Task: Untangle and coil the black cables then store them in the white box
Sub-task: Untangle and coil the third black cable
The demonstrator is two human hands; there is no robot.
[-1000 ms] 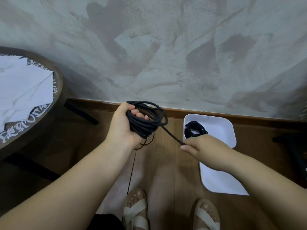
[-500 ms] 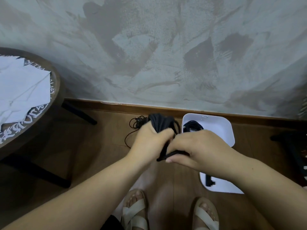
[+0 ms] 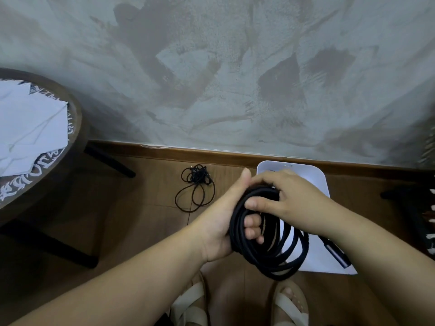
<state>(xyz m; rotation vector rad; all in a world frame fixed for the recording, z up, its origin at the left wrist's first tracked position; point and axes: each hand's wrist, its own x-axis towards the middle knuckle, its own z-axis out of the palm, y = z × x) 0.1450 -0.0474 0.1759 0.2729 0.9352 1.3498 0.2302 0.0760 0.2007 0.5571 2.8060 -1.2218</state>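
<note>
Open wooden floor separates the round table from a tangled thin cable; the wall stands right behind the white box, its left half under a black coil.

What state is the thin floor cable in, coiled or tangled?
Tangled: the thin cable lies as a knotted clump with loose loops.

Left hand: grips the coiled black cable, fingers curled through its loops.
Right hand: pinches the top of the coil, thumb inside the loops.
Grey plug: hangs at the coil's right.
White box: on the wooden floor, against the baseboard, partly behind the hands.
Thin black cable: tangled on the floor, left of the box.
Round table: far left, bearing white paper.
</note>
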